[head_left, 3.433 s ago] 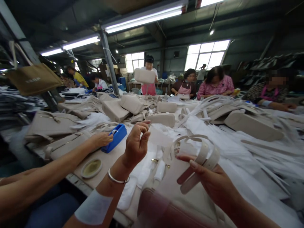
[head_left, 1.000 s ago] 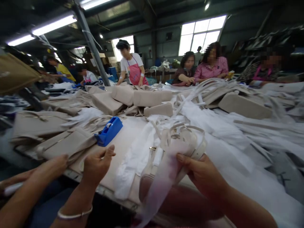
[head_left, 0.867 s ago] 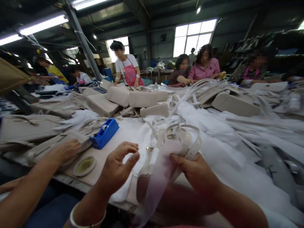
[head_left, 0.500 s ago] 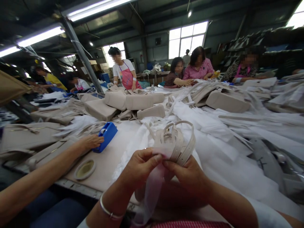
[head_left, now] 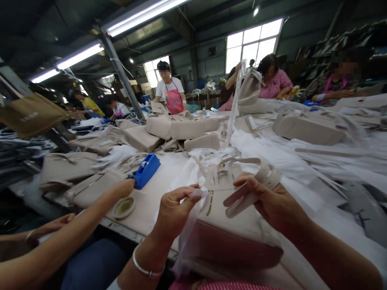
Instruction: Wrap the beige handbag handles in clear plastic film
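The pale beige bag point(head_left: 236, 229) sits at the table's near edge, right in front of the worker, its closest side in reddish shadow. A gold zip pull point(head_left: 210, 203) lies along its top, and behind that its handles stand up in loops. The worker's two hands are apart above it. The right hand point(head_left: 273, 201) is closed around a beige strap point(head_left: 238, 206), whose ends poke out toward the other hand. The left hand point(head_left: 175, 207) pinches a thin, see-through white strip point(head_left: 190, 227) between thumb and fingers; the strip hangs down past the bag's left end. A silver bangle point(head_left: 140, 266) circles that wrist.

Just to the left, a neighbour's hand point(head_left: 124, 188) is at the near end of a blue tape dispenser point(head_left: 148, 171); I can't tell whether it touches. Below the dispenser lies a round, pale-rimmed thing point(head_left: 123, 208) on the table point(head_left: 171, 163). White sheets point(head_left: 278, 169) spread to the right, and more beige bags point(head_left: 187, 129) are heaped beyond. Across the heap stands a co-worker in a pink apron point(head_left: 174, 100).
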Available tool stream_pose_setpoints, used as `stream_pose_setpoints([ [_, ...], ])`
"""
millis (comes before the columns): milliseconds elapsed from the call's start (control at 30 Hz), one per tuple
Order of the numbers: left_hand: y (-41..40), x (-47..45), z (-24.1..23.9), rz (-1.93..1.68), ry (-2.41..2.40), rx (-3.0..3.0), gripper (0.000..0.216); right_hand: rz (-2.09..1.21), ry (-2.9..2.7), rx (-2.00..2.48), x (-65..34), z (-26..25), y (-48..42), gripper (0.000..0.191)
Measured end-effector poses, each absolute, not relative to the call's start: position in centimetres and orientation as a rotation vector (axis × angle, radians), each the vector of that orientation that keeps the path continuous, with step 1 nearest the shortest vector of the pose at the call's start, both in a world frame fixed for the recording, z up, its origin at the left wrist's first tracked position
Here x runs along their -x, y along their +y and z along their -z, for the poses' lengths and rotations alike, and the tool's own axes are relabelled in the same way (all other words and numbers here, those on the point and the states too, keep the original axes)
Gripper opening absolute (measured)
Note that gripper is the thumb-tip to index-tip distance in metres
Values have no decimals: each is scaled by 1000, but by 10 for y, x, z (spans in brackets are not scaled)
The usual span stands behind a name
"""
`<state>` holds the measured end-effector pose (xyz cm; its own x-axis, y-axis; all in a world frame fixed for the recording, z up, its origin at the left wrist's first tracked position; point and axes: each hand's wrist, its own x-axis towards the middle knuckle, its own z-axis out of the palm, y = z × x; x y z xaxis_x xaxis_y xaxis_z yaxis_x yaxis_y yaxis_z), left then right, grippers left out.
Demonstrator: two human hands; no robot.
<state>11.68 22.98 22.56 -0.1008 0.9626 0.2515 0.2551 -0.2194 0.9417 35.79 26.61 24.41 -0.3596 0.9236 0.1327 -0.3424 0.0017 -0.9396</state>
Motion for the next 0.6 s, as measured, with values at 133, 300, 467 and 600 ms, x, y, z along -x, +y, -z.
stream_pose_setpoints([
  [133,225,-119,-228,-1350,1376,-1505,11,-1463,-1140,647,-353,-257,271,37],
  [300,221,-120,-233,-1306,1420,-1523,9,-1416,-1327,660,-338,-261,266,30],
  [467,217,-121,-232,-1324,1352,-1613,7,-1309,-1454,730,-329,-272,259,32],
  [600,215,-122,-233,-1362,1329,-1684,9,-1274,-1488,734,-326,-276,258,35],
])
